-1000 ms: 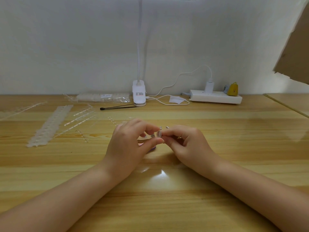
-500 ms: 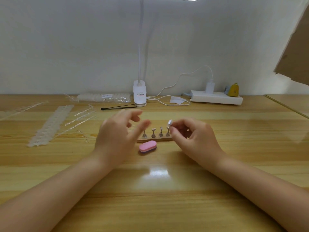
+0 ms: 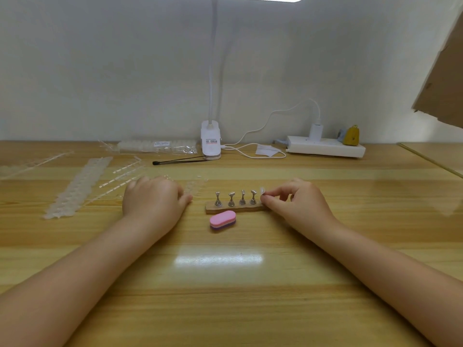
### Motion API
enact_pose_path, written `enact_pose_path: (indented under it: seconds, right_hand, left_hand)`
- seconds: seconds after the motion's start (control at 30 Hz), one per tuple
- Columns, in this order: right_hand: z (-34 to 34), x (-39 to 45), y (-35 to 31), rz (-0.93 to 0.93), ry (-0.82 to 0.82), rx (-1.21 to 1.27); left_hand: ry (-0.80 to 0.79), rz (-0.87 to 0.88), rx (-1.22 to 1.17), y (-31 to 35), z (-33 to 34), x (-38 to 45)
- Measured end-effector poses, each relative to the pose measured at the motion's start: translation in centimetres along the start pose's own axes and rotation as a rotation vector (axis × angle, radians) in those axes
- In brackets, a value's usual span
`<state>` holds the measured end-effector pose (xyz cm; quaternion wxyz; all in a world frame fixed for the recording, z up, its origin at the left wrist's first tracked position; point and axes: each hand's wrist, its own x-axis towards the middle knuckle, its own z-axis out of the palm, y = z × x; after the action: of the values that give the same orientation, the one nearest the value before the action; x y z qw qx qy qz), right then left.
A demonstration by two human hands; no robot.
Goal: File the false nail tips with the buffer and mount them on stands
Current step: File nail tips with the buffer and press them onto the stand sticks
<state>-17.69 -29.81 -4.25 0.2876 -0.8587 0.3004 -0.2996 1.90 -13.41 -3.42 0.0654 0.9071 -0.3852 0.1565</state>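
Mounting a tip. Your right hand [image 3: 298,204] pinches a clear nail tip [image 3: 262,190] between thumb and fingers [image 3: 275,194], at the right end of the wooden base [image 3: 233,208], just beside the last of four bare metal stands [image 3: 253,197]. Seat the tip squarely before you let go. Your left hand [image 3: 152,199] rests curled, knuckles up, by the tip strips [image 3: 198,187]; whether it holds anything cannot be told. The pink buffer [image 3: 222,219] lies in front of the base, between your hands on the desk [image 3: 225,296].

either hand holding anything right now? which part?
Right hand pinches a clear nail tip by its lower end, at the right end of the stand base. Left hand reaches toward the nail strips; whether it holds anything cannot be told.
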Motion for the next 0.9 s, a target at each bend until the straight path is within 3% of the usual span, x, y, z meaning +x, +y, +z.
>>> enact_pose_path:
  seconds: [0.13,0.2,0.3,0.4,0.5,0.6,0.73,0.9]
  right_hand:
    - [-0.1,0.1,0.0,0.03,-0.037,-0.058]
    - [-0.1,-0.1,0.0,0.034,-0.015,-0.072]
    - [-0.3,-0.6,-0.5,-0.009,0.089,-0.083]
    - [-0.4,-1.3,-1.7,-0.066,0.109,0.159]
    - [0.0,-2.1,-3.2,0.015,-0.072,0.539]
    - [0.2,-2.4,-3.8,0.092,-0.187,0.764]
    - [0.3,-2.1,-3.6,0.154,-0.15,0.891]
    - [0.4,-2.0,-3.4,0.17,-0.147,0.912]
  left_hand:
    - [0.077,0.036,0.05,-0.1,0.1,-0.1]
    - [0.22,0.077,0.001,-0.3,-0.2,-0.2]
    - [0.465,0.248,-0.262,-0.1,-1.0,-0.7]
    - [0.577,0.46,-0.37,1.3,-1.7,-1.7]
    - [0.624,0.65,-0.337,2.6,-1.6,-2.5]
    - [0.64,0.757,-0.344,2.9,-1.0,-2.8]
    - [0.624,0.759,-0.478,3.1,-0.8,-2.9]
    - [0.267,0.398,-0.904,4.1,-1.5,-3.7]
